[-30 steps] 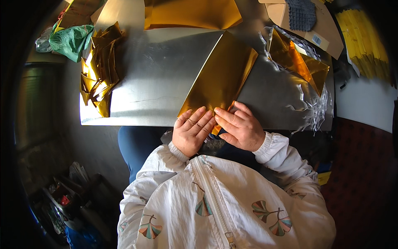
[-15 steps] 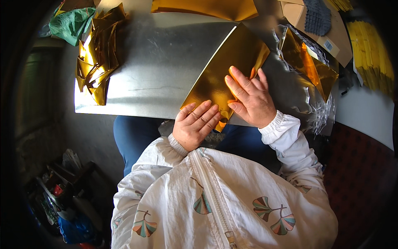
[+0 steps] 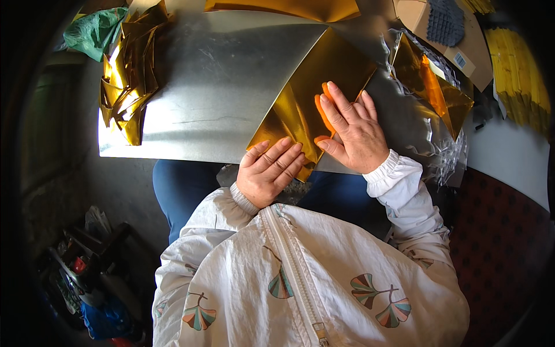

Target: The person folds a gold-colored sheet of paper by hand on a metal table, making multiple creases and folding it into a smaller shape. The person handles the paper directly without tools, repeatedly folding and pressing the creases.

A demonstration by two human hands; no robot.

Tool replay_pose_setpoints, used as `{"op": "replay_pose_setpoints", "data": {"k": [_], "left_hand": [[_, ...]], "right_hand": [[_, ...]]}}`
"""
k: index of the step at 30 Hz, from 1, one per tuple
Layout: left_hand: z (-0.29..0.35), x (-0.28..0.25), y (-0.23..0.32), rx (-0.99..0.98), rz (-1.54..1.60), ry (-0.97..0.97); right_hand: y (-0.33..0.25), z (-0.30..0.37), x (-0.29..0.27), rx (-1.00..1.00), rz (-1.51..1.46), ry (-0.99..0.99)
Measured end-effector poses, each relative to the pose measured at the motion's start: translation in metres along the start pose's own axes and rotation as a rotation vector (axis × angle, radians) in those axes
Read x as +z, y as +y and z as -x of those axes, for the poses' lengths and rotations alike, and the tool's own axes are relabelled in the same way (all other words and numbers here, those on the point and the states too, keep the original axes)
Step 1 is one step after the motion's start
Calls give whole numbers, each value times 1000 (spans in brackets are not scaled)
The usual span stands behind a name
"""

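A shiny gold foil sheet (image 3: pixel 315 69) lies slanted on the metal-topped table, its lower corner reaching over the front edge. My left hand (image 3: pixel 269 173) rests with outstretched fingers on the sheet's near left part. Flat on the sheet's right side is my right hand (image 3: pixel 355 130), its fingers extended and thumb apart, with orange reflections beside them. The foil buckles slightly between the two hands. Whatever lies under the palms is hidden.
Folded gold foil pieces (image 3: pixel 130 81) are piled at the table's left. More gold sheets (image 3: pixel 283 7) lie at the far edge. At right are a folded gold piece (image 3: pixel 433 87) on clear plastic, a cardboard box (image 3: pixel 413 17) and yellow bundles (image 3: pixel 517 75). A green bag (image 3: pixel 95 32) sits far left.
My right hand has straightened its fingers and shifted slightly up over the foil. The sheet's creases and reflections have changed near its lower corner. My left hand stays nearly in place.
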State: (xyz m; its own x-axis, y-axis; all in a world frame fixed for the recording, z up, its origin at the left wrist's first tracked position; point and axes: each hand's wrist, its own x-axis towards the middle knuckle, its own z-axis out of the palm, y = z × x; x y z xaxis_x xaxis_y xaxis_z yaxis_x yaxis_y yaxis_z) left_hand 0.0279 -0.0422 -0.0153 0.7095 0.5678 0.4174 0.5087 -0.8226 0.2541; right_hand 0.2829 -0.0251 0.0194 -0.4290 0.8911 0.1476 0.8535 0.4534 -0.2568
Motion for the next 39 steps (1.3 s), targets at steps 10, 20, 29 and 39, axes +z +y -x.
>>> {"op": "replay_pose_setpoints", "data": {"k": [10,20,29,39], "left_hand": [[0,1,0,10,-18,15],[-1,1,-1,19,-30,23],[-1,0,1,-7,-9,24],[-1,1,1,1,-24,42]], "right_hand": [[-1,-1,-1,23,10,-31],[-6,-4,2,75,29,-15],[-20,-9,-2,132,142,-68],[-15,-17,9,-5,-30,20]]}}
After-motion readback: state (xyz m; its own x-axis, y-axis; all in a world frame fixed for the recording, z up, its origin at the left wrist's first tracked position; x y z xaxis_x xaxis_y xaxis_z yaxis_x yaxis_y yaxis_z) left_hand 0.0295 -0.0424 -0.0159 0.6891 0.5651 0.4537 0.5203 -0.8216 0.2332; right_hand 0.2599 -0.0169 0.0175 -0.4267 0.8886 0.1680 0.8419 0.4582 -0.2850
